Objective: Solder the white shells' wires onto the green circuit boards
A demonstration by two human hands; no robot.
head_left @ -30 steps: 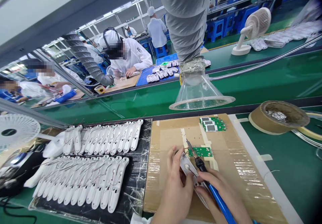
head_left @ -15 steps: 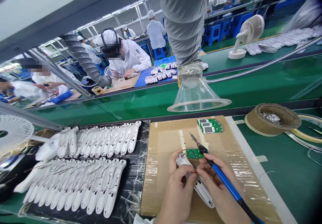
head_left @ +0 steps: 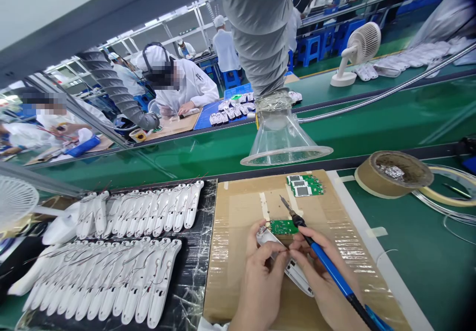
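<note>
My left hand (head_left: 262, 279) pinches a white plastic housing (head_left: 293, 271) that lies on the taped cardboard mat (head_left: 241, 207). My right hand (head_left: 325, 281) grips a blue-handled soldering iron (head_left: 327, 266), its tip raised and pointing up-left, while its fingertips also touch the housing. A small green circuit board (head_left: 283, 227) lies just past the housing's far end, joined to it by thin wires.
Rows of white housings (head_left: 111, 266) fill a black tray on the left. More green boards (head_left: 305, 186) lie at the mat's far edge. A clear fume funnel (head_left: 284, 140) hangs above. A tape roll holding solder scraps (head_left: 394, 173) sits right. Other workers sit across the green conveyor (head_left: 372, 122).
The soldering iron's tip lifted off the green board and swung upward. My right hand moved in to the housing beside my left fingers. The view drifted slightly right.
</note>
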